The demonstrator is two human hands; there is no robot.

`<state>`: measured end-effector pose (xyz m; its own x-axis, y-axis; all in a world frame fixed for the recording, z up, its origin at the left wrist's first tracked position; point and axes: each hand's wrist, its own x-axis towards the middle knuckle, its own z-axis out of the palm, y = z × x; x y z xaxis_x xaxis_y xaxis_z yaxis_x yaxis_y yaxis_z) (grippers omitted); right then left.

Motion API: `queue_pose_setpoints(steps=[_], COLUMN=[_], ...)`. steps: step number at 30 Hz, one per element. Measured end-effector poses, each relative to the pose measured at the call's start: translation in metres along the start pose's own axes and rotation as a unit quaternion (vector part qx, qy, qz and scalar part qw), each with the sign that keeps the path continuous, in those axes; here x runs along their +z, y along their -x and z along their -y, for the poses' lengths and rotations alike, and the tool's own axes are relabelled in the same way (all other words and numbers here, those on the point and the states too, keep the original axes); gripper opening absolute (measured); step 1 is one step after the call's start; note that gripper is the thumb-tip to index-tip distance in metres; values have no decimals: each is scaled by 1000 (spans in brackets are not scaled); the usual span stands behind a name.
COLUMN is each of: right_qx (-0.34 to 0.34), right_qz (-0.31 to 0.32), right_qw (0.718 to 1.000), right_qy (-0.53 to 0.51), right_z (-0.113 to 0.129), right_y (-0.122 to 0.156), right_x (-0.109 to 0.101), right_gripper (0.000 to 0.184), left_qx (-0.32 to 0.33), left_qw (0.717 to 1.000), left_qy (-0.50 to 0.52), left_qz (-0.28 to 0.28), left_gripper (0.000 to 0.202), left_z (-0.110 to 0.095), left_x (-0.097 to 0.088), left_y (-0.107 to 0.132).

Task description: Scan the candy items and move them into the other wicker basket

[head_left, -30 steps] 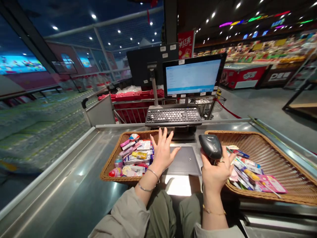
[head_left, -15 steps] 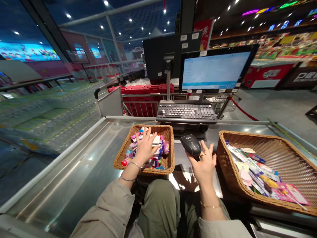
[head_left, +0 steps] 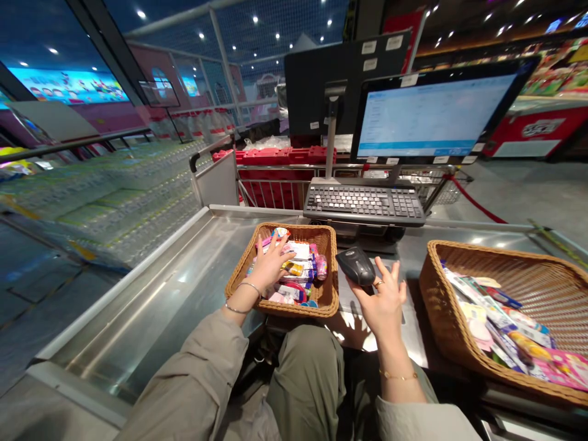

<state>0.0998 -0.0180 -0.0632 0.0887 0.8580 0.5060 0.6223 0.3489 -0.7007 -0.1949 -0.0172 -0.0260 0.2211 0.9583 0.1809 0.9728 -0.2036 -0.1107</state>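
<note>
Fingers spread, my left hand (head_left: 269,269) is over the left wicker basket (head_left: 329,294), which holds a heap of small packaged goods. A small yellow packet (head_left: 293,268) shows beside its thumb; I cannot tell whether they touch. To the right of that, a pink-topped bottle-like item (head_left: 321,267) lies against the basket's side. My right hand (head_left: 383,300) grips a black barcode scanner (head_left: 356,266) between the baskets, with its head pointing up and left. Several fingers of that hand stick out past the scanner, and its handle is hidden.
A second wicker basket (head_left: 427,288) with flat packs stands at the right. Behind the metal counter (head_left: 184,294) are a keyboard (head_left: 365,202), a lit monitor (head_left: 418,116) and a shopping cart (head_left: 271,187). Stacked bottles (head_left: 114,177) fill the floor at left.
The view has turned slightly left. Relative to the left basket, my left hand has shifted left, uncovering the yellow packet. My right hand and the scanner have moved a little toward that basket.
</note>
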Motion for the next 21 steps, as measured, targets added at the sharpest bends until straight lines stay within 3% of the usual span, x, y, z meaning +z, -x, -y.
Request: queue_pose_setpoints(steps=[6, 21], right_qx=[-4, 1], right_qz=[5, 7], right_qw=[1000, 1000], right_qy=[4, -1], right_z=[-2, -2], right_y=[0, 0], right_x=[2, 0], right_gripper=[32, 32], left_qx=[45, 55], left_qw=[998, 996], left_qy=[-16, -19], left_qz=[39, 61], left_gripper=[53, 45], left_z=[11, 21], left_x=[7, 30], left_y=[-7, -15])
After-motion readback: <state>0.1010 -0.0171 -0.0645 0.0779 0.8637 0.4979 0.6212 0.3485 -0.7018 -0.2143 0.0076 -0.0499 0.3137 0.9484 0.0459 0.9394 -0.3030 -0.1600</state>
